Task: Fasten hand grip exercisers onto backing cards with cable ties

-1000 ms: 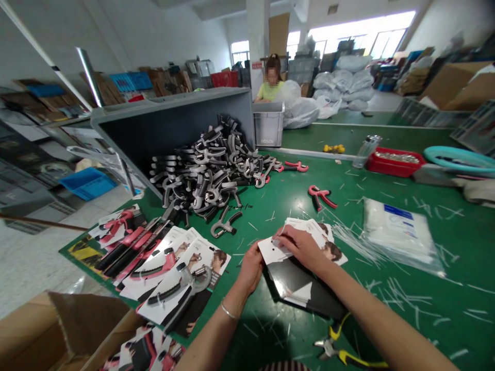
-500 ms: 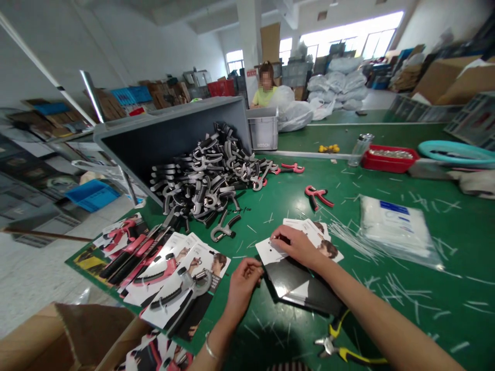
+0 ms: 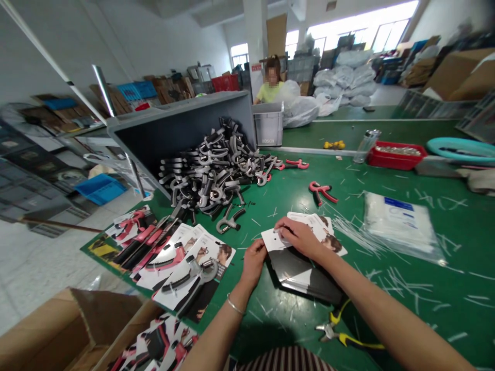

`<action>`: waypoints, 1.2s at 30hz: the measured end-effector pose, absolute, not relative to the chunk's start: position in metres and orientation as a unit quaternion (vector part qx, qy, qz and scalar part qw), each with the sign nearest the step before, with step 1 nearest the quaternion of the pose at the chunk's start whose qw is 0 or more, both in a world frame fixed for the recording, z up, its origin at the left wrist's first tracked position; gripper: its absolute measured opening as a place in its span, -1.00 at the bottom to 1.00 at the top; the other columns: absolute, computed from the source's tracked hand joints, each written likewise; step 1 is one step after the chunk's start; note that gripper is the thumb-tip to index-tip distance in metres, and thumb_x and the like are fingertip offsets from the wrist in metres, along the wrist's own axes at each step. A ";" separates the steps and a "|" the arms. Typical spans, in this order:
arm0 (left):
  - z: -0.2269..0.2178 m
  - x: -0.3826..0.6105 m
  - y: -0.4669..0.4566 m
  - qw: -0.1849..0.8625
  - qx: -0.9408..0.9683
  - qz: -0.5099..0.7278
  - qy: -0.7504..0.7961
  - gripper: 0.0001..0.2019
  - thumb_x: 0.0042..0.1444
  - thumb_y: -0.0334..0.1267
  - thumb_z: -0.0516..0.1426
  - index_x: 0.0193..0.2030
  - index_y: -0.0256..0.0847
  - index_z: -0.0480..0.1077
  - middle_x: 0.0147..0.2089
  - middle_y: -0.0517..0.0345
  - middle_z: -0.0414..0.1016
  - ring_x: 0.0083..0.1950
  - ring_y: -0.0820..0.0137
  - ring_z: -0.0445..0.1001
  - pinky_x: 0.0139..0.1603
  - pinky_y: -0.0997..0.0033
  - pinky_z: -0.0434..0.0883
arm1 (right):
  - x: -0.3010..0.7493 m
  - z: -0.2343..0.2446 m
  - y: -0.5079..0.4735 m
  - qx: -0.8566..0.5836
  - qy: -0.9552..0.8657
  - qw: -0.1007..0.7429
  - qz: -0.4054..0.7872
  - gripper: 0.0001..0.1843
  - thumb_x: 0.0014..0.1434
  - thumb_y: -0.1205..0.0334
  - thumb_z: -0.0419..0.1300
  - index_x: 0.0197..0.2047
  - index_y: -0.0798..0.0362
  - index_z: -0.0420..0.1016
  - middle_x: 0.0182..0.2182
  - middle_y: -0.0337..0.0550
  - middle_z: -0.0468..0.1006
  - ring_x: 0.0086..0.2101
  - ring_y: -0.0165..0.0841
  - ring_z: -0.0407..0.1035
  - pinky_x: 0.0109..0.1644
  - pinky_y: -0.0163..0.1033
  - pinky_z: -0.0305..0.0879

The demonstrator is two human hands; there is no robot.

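Note:
A stack of printed backing cards [image 3: 290, 273], black with a white top strip, lies on the green table in front of me. My left hand [image 3: 255, 257] has its fingers closed at the left edge of the top card. Bent over that card's white strip, my right hand [image 3: 301, 238] has its fingers pressed together near the small holes; their tips are partly hidden. More white cards [image 3: 309, 219] with a printed photo stick out behind. Left of my hands, a grey hand grip strengthener [image 3: 201, 273] lies on its card, beside others with pink grips.
A tipped grey crate [image 3: 181, 111] spills many grey grip strengtheners [image 3: 216, 175]. Yellow-handled pliers [image 3: 330, 330] lie near my right forearm. Loose white ties [image 3: 356, 237] and a plastic bag [image 3: 402, 221] are at right. A cardboard box [image 3: 77, 330] stands front left. A co-worker [image 3: 270, 85] sits across.
My left hand has moved up and its fingers have closed at the card's left edge. The right hand has shifted slightly along the card's top strip. The camera view has shifted a little.

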State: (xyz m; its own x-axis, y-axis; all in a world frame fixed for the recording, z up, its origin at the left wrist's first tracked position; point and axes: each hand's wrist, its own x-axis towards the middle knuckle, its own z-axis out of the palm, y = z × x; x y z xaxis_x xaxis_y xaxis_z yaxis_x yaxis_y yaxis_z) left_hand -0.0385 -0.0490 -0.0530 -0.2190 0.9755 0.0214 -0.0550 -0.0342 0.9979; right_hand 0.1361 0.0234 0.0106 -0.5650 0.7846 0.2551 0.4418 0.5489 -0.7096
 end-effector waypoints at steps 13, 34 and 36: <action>-0.055 -0.028 -0.039 0.479 0.411 0.582 0.513 -0.71 -0.04 -0.33 0.26 -0.12 -0.20 0.59 -0.13 0.09 0.64 -0.13 0.24 0.55 0.02 0.25 0.39 | 0.136 0.010 0.020 -0.339 -0.867 0.271 0.244 -0.80 0.22 0.42 0.06 -0.19 0.04 0.48 -0.25 -0.15 0.55 -0.23 -0.31 0.42 -0.09 -0.24 0.26; -0.029 -0.042 -0.036 0.664 0.231 0.621 0.347 -0.60 0.16 0.03 0.20 -0.09 -0.30 0.46 -0.20 -0.04 0.62 -0.16 0.26 0.60 -0.07 0.24 0.46 | 0.138 0.016 0.018 -0.310 -0.889 0.247 0.228 -0.95 0.27 0.28 0.21 -0.20 0.02 0.50 -0.25 -0.15 0.48 -0.18 -0.31 0.39 -0.06 -0.22 0.25; -0.024 -0.041 -0.038 0.665 0.225 0.622 0.348 -0.59 0.16 0.05 0.19 -0.09 -0.30 0.45 -0.19 -0.07 0.62 -0.14 0.24 0.59 -0.06 0.23 0.46 | 0.138 0.014 0.020 -0.302 -0.890 0.252 0.231 -0.94 0.29 0.30 0.19 -0.21 0.01 0.50 -0.26 -0.16 0.47 -0.20 -0.32 0.38 -0.07 -0.23 0.24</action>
